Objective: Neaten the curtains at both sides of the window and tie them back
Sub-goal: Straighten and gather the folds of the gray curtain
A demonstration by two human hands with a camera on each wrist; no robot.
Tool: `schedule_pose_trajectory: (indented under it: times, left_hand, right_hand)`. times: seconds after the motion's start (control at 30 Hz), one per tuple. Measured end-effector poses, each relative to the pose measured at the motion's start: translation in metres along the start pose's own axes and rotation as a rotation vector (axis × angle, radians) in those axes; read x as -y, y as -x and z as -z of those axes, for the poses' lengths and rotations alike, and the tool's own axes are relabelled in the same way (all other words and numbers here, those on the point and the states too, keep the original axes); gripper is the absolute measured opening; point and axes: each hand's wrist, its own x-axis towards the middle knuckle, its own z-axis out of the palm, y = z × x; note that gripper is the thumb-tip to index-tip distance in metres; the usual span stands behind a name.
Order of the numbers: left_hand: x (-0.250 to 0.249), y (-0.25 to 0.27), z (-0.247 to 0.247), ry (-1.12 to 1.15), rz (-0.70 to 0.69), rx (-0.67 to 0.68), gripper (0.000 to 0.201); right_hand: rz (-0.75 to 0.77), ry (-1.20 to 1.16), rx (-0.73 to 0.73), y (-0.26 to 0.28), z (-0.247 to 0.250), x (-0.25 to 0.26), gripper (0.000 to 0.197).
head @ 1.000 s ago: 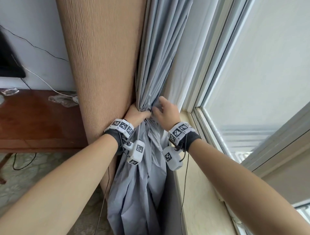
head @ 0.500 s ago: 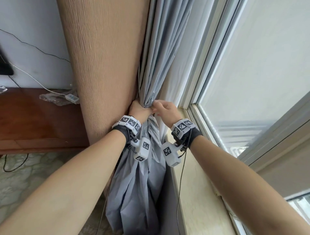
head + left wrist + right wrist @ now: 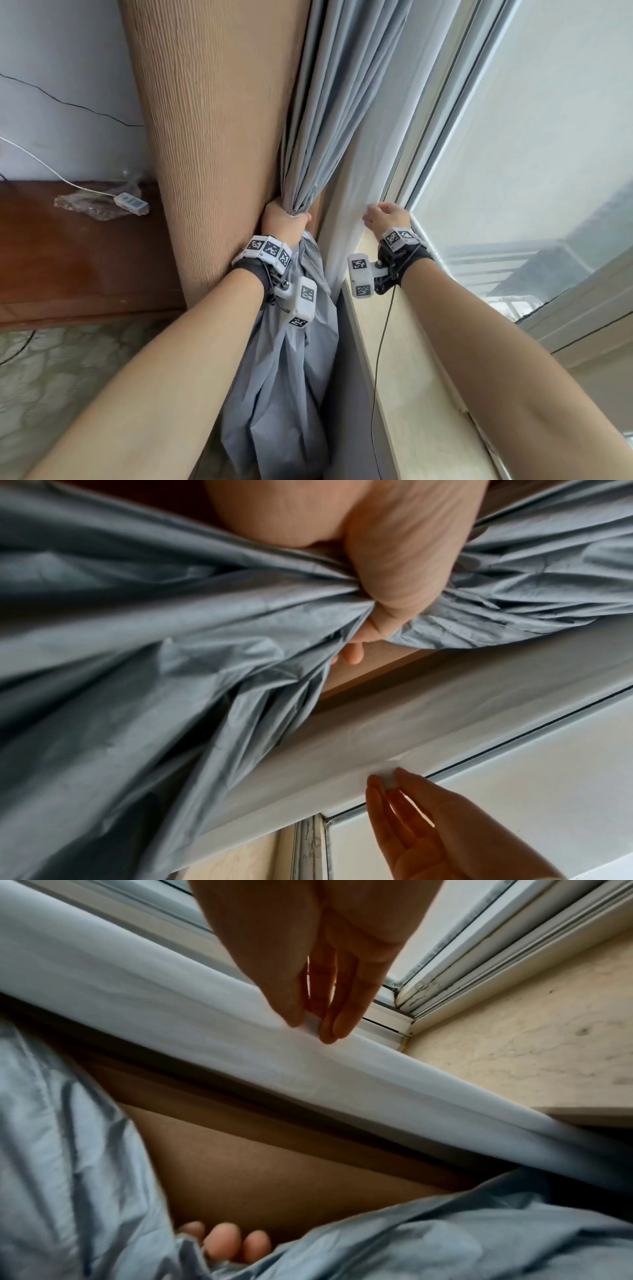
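Note:
A grey curtain [image 3: 322,102] hangs beside a beige ribbed wall panel [image 3: 212,120]. My left hand [image 3: 286,221] grips it in a tight bunch at sill height, and the cloth fans out below the fist. The left wrist view shows the thumb [image 3: 394,588] wrapped over the gathered grey folds [image 3: 137,669]. A white sheer curtain [image 3: 366,154] hangs between the grey one and the window frame. My right hand [image 3: 378,214] pinches its edge; in the right wrist view the hem [image 3: 205,1031] sits between thumb and fingertips [image 3: 337,1026].
The stone windowsill [image 3: 421,377] runs under my right arm, with the window glass [image 3: 531,154] to its right. At the left stands a dark wooden table [image 3: 68,257] bearing a white corded switch [image 3: 132,202] and crumpled plastic. A patterned floor lies below.
My right hand has let go of the grey bunch and moved right to the white sheer's edge. My left hand keeps its grip on the grey curtain.

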Motion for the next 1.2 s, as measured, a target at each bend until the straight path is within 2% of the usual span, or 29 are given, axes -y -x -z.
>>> schedule_pose_trajectory:
  times: [0.07, 0.17, 0.3, 0.4, 0.53, 0.67, 0.73, 0.83, 0.9, 0.93, 1.0, 1.07, 1.13, 1.2]
  left_hand:
    - [0.001, -0.003, -0.002, 0.001, -0.008, 0.015, 0.022]
    - [0.002, -0.005, -0.004, 0.004, -0.024, 0.045, 0.023]
    - [0.003, -0.001, -0.007, 0.014, -0.063, 0.110, 0.015]
    - [0.005, 0.005, -0.011, 0.024, -0.075, 0.165, 0.013]
    - [0.009, 0.013, -0.011, 0.032, -0.059, 0.223, 0.019]
    - [0.008, 0.018, -0.004, 0.005, -0.056, 0.281, 0.023]
    - [0.008, 0.021, 0.001, 0.018, -0.056, 0.312, 0.028]
    - [0.006, 0.026, 0.013, -0.035, -0.085, 0.455, 0.045]
    - [0.006, 0.030, 0.018, -0.104, -0.111, 0.526, 0.043]
    - [0.005, 0.031, 0.019, -0.111, -0.106, 0.494, 0.040]
    - [0.005, 0.034, 0.017, -0.053, -0.080, 0.346, 0.036]
    - [0.004, 0.039, 0.015, -0.035, -0.058, 0.249, 0.029]
    - [0.001, 0.044, 0.014, -0.027, -0.046, 0.217, 0.017]
    - [0.000, 0.045, 0.014, 0.020, -0.023, 0.167, 0.019]
  right_hand:
    - [0.009, 0.006, -0.059, 0.000, 0.001, -0.007, 0.017]
    - [0.108, -0.066, -0.065, 0.020, 0.007, -0.015, 0.020]
    - [0.249, -0.121, 0.099, 0.046, 0.015, -0.023, 0.012]
    - [0.274, -0.121, 0.275, 0.055, 0.017, -0.028, 0.027]
    - [0.268, -0.121, 0.450, 0.067, 0.012, -0.024, 0.026]
    - [0.234, -0.113, 0.539, 0.073, 0.008, -0.019, 0.018]
    - [0.217, -0.122, 0.578, 0.076, 0.005, -0.017, 0.024]
    - [0.197, -0.178, 0.591, 0.083, 0.002, -0.011, 0.023]
    - [0.180, -0.189, 0.624, 0.087, 0.002, -0.009, 0.020]
    - [0.175, -0.193, 0.656, 0.089, 0.003, -0.008, 0.022]
    - [0.151, -0.213, 0.710, 0.092, 0.005, -0.010, 0.033]
    - [0.119, -0.284, 0.694, 0.093, 0.006, -0.014, 0.043]
    - [0.031, -0.428, 0.580, 0.090, 0.007, -0.022, 0.043]
    - [-0.026, -0.459, 0.437, 0.082, 0.006, -0.035, 0.027]
